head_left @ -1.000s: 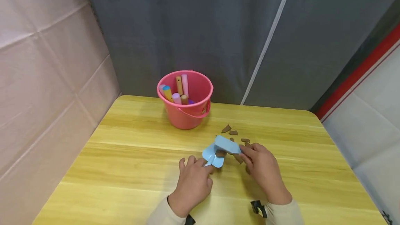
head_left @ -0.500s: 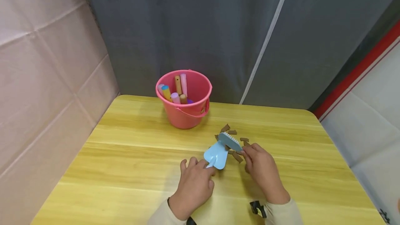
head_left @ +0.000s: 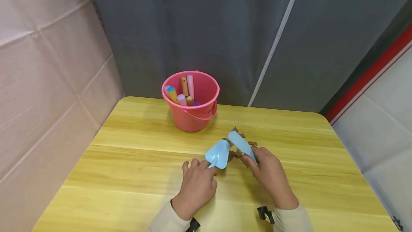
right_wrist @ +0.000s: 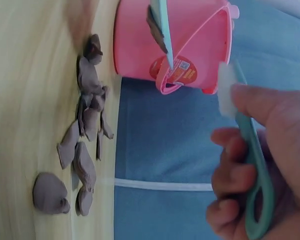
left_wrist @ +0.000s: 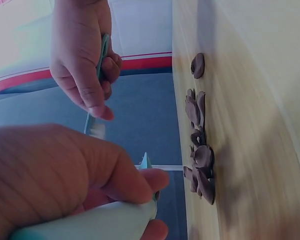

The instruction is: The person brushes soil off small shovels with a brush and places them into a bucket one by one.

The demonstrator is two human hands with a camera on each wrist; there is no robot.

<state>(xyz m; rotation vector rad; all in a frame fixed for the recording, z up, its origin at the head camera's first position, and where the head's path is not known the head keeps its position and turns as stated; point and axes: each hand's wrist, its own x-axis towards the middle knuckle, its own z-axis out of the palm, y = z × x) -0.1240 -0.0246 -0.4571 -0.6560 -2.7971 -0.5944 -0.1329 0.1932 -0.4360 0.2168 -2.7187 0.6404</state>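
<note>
My left hand (head_left: 197, 189) grips the handle of a small light-blue shovel (head_left: 217, 154), its blade tilted and bare on top. In the right wrist view a brown piece shows on the table-facing side of the shovel (right_wrist: 163, 25); whether it sticks there or falls cannot be told. My right hand (head_left: 270, 173) holds a light-blue brush (head_left: 242, 144), back upward, its white bristles (right_wrist: 226, 90) visible in the right wrist view. Several flat brown clay-like pieces (left_wrist: 204, 157) lie clustered on the table below both tools. Shovel and brush stand slightly apart.
A pink bucket (head_left: 190, 119) stands behind the shovel, with several tool handles (head_left: 181, 100) sticking up inside. The wood-grain table (head_left: 128, 174) ends at a dark grey curtain (head_left: 199, 24). Pale walls rise at left and right.
The brush has swung off the shovel toward the right and turned from bristles up to back up. The shovel has shifted slightly left and away from the brown pieces.
</note>
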